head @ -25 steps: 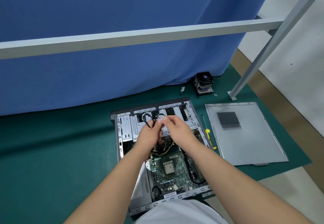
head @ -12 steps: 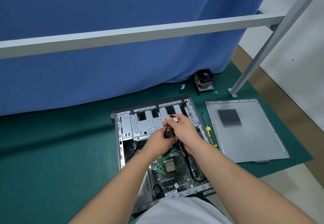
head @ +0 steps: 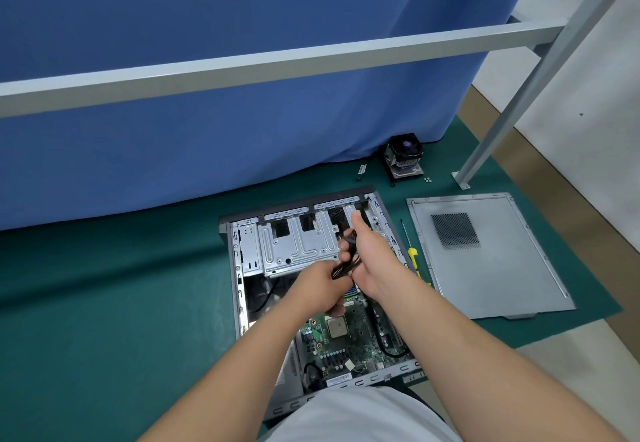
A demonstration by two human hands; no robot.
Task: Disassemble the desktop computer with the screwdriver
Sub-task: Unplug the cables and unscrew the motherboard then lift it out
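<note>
The open computer case (head: 239, 268) lies flat on the green mat, its green motherboard (head: 349, 337) and bare CPU exposed near me. Above the drive cage, both hands hold a bundle of black cables (head: 348, 258). My right hand (head: 372, 261) grips the upper part of the bundle, thumb pointing up. My left hand (head: 320, 284) grips the lower part, just over the board. The yellow-handled screwdriver (head: 414, 258) lies on the mat right of the case, touched by neither hand.
The removed grey side panel (head: 491, 268) lies to the right. A CPU cooler with fan (head: 403, 159), a small bracket (head: 362, 169) and loose screws (head: 427, 180) sit at the back by the blue curtain. A grey metal frame bar and leg (head: 485, 150) cross overhead and right.
Both hands have moved right and toward me from the drive cage's middle, gathering the black cables into a bundle. The left hand has dropped lower over the motherboard.
</note>
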